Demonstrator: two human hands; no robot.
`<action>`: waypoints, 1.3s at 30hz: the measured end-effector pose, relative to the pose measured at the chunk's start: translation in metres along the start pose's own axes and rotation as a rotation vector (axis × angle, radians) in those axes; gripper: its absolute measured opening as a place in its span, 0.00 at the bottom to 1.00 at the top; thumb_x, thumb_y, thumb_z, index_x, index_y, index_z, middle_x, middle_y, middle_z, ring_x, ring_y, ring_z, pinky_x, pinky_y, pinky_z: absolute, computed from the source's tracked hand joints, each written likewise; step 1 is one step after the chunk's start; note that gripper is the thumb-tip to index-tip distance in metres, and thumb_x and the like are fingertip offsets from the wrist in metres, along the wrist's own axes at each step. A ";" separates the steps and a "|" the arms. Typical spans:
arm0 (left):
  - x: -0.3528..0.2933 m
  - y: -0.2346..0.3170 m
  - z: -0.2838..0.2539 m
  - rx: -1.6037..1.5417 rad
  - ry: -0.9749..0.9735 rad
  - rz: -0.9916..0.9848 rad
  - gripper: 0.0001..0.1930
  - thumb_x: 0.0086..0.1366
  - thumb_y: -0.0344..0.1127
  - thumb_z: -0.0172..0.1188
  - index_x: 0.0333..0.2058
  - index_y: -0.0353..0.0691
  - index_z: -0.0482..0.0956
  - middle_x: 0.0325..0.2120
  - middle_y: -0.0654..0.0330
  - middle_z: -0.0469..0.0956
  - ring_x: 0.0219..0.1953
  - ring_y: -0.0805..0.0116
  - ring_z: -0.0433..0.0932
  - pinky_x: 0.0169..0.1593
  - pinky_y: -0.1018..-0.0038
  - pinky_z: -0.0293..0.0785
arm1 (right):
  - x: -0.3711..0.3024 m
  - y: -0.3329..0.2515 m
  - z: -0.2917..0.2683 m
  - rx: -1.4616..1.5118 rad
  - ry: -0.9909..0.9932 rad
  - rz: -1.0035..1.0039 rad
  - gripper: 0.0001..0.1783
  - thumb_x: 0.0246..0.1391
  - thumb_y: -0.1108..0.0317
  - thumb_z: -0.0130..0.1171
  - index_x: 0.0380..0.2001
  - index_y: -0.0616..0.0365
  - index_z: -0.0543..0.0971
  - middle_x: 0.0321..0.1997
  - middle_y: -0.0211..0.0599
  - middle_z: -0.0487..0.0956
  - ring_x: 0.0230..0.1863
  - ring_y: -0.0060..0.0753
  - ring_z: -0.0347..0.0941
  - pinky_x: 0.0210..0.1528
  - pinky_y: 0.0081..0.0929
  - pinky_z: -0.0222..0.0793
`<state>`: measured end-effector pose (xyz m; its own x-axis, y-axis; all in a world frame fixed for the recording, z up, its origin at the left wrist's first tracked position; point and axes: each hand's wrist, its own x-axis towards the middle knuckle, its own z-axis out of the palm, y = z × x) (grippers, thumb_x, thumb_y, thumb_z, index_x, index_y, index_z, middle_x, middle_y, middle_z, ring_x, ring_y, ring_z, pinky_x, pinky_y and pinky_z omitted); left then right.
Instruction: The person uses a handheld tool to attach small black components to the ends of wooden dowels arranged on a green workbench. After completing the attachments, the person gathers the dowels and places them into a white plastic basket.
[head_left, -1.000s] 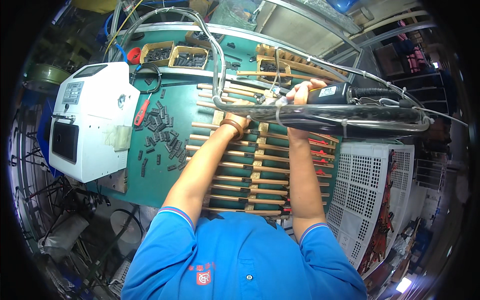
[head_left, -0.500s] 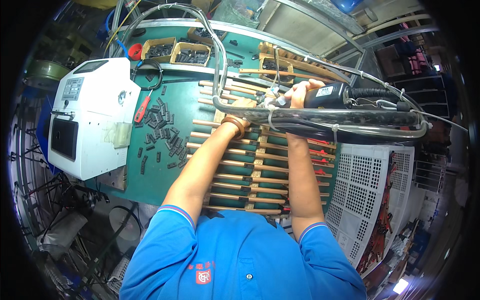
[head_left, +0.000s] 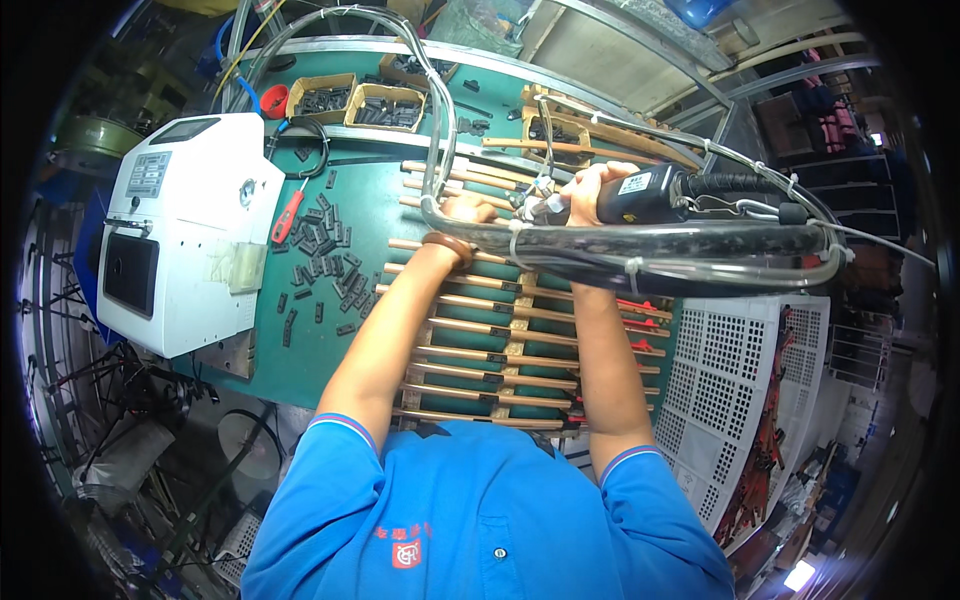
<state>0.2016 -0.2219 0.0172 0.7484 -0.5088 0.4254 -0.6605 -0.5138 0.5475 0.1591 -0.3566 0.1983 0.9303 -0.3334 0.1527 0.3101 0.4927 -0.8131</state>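
My right hand (head_left: pixel 588 194) is wrapped round a black electric screwdriver (head_left: pixel 645 194), whose metal nozzle (head_left: pixel 540 206) points left over the far rods. Close to the nozzle, my left hand (head_left: pixel 468 208) rests among the far wooden rods (head_left: pixel 425 186) with its fingers curled. What lies under those fingers is hidden. A brown bangle circles my left wrist. Thick clear hoses (head_left: pixel 670 240) run across my right forearm and cover part of the work. Nearer to me, several parallel wooden rods (head_left: pixel 470 326) lie across a slatted frame, with small black pieces midway and red pieces at some right ends.
Loose black parts (head_left: pixel 325 250) and a red-handled screwdriver (head_left: pixel 287 216) lie on the green table (head_left: pixel 360 190). A white machine (head_left: pixel 185 235) stands left. Boxes of black parts (head_left: pixel 387 108) and a red cup (head_left: pixel 274 101) stand behind. White perforated crates (head_left: pixel 715 390) are at right.
My left hand has shifted left, away from the nozzle. My right hand and the electric screwdriver have moved slightly left, and the hoses have shifted with them.
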 end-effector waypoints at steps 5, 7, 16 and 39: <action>-0.007 -0.010 0.008 -0.144 0.073 -0.037 0.09 0.45 0.26 0.65 0.28 0.37 0.79 0.28 0.53 0.78 0.31 0.54 0.78 0.35 0.66 0.74 | -0.004 0.007 -0.008 0.108 0.071 0.099 0.15 0.55 0.77 0.52 0.44 0.52 0.65 0.34 0.31 0.69 0.30 0.20 0.67 0.36 0.20 0.66; -0.008 -0.010 0.008 -0.142 0.089 -0.020 0.10 0.44 0.23 0.65 0.29 0.37 0.79 0.28 0.53 0.78 0.30 0.53 0.77 0.35 0.65 0.74 | -0.006 0.011 -0.011 0.190 0.137 0.170 0.15 0.55 0.77 0.53 0.44 0.53 0.65 0.35 0.31 0.69 0.30 0.21 0.67 0.37 0.21 0.66; -0.008 -0.007 0.009 -0.114 -0.123 -0.255 0.10 0.52 0.34 0.62 0.34 0.39 0.79 0.34 0.56 0.79 0.34 0.56 0.77 0.39 0.67 0.73 | 0.014 0.036 -0.049 -0.403 0.012 -0.117 0.16 0.47 0.73 0.59 0.41 0.58 0.69 0.38 0.33 0.73 0.38 0.25 0.70 0.50 0.24 0.63; 0.022 0.015 0.002 -0.048 0.158 -0.118 0.12 0.48 0.32 0.66 0.34 0.45 0.79 0.33 0.60 0.76 0.37 0.58 0.76 0.42 0.64 0.73 | 0.053 -0.051 0.010 -0.402 -0.061 -0.372 0.14 0.47 0.82 0.54 0.38 0.62 0.68 0.26 0.32 0.73 0.21 0.21 0.71 0.27 0.19 0.71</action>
<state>0.2084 -0.2421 0.0333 0.8233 -0.3300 0.4619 -0.5666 -0.5282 0.6325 0.1944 -0.3909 0.2536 0.7853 -0.3738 0.4935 0.5322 0.0004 -0.8466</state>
